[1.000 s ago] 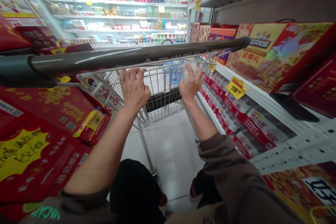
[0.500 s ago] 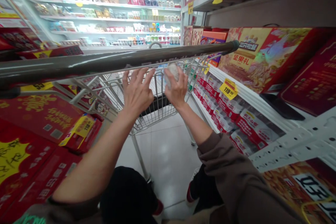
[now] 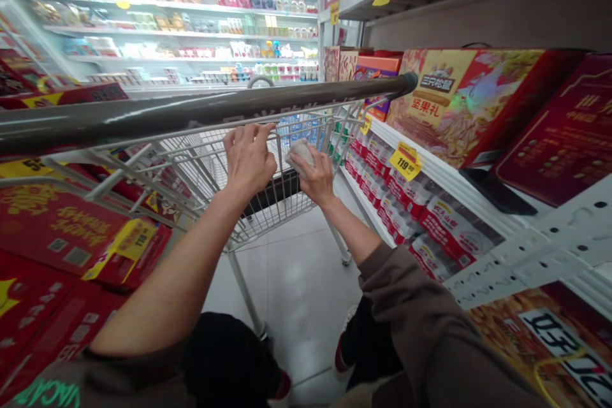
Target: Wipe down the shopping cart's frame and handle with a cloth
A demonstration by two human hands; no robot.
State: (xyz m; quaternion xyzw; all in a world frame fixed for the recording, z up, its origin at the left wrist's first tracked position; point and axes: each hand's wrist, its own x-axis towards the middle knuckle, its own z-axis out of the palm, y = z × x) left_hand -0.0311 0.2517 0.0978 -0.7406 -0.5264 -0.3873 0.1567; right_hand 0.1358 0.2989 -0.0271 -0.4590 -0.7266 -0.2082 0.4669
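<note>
A wire shopping cart [image 3: 272, 220] stands in front of me, its dark handle [image 3: 205, 105] running across the view. Just below that handle, my left hand [image 3: 251, 159] is closed on the cart's near wire panel, fingers hooked over the upper wire. My right hand [image 3: 316, 178] is closed around a crumpled greyish-white cloth [image 3: 300, 152], pressed against the wires to the right of my left hand. The palm side of both hands is hidden.
Red gift boxes [image 3: 52, 217] are stacked at my left. A shelf rack [image 3: 521, 242] on the right holds boxes and packs of bottled drinks [image 3: 459, 223]. Ahead is a lit refrigerated display [image 3: 191, 32]. Tiled floor [image 3: 296, 280] lies beneath the cart.
My right hand has moved left and down along the wires with the cloth, closer to my left hand. The left hand keeps its place on the panel. The view has turned slightly right.
</note>
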